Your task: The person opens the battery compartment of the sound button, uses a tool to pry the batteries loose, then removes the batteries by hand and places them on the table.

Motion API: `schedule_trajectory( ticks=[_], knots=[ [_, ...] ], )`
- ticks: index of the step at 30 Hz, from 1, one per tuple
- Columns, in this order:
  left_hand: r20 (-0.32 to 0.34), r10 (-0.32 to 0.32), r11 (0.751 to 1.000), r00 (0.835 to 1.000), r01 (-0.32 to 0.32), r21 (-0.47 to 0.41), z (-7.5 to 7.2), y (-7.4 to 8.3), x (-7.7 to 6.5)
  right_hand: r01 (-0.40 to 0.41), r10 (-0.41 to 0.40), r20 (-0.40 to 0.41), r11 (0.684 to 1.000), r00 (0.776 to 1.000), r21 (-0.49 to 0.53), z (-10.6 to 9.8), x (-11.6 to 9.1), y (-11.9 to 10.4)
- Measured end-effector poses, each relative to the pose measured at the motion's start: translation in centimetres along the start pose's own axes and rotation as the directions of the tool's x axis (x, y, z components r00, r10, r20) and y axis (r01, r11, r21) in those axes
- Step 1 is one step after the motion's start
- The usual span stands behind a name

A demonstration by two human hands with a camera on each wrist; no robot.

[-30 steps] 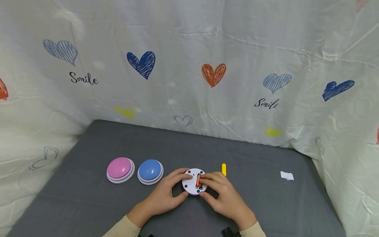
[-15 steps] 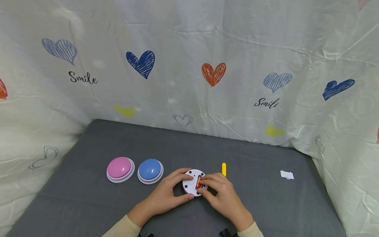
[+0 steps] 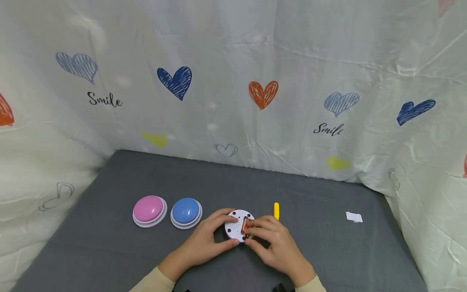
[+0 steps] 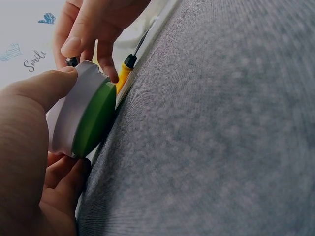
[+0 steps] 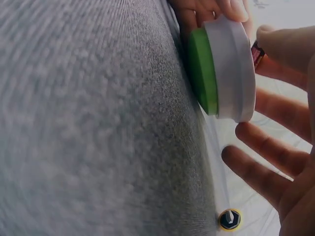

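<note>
Button [image 3: 234,233], turned upside down on the grey cloth [image 3: 226,178], is gripped at its rim by the left hand [image 3: 204,238]; a battery [image 3: 244,225] at its white underside is pinched by the right hand [image 3: 274,242].

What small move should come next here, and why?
Probably press the battery down into the white base with the right hand: both wrist views show it sticking out past the base's upturned face, which the left hand holds steady.
</note>
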State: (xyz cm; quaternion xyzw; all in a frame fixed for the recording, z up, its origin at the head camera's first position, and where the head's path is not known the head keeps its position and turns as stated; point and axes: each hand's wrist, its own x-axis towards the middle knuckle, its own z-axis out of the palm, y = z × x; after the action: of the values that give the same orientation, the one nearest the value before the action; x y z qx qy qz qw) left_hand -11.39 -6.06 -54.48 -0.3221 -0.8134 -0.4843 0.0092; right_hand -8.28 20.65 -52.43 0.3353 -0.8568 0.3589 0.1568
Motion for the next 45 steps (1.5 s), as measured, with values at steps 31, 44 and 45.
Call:
schedule_trajectory(
  ticks=[31,44,45],
  knots=[
    [-0.016,-0.064,0.998,0.998,0.064,0.010,0.2,0.1,0.1,-0.238,0.221,-0.348,0.971,0.911,-0.007,-4.5,-1.8,4.0],
    [-0.010,-0.065,0.998,0.998,0.065,0.000,0.3,0.0,0.2,-0.479,0.341,-0.575,0.872,0.744,-0.104,-10.1,-6.6,8.7],
    [-0.009,-0.065,0.998,0.998,0.065,-0.002,0.3,0.0,0.2,-0.500,0.354,-0.585,0.860,0.729,-0.103,-10.5,-7.0,8.9]
  ],
)
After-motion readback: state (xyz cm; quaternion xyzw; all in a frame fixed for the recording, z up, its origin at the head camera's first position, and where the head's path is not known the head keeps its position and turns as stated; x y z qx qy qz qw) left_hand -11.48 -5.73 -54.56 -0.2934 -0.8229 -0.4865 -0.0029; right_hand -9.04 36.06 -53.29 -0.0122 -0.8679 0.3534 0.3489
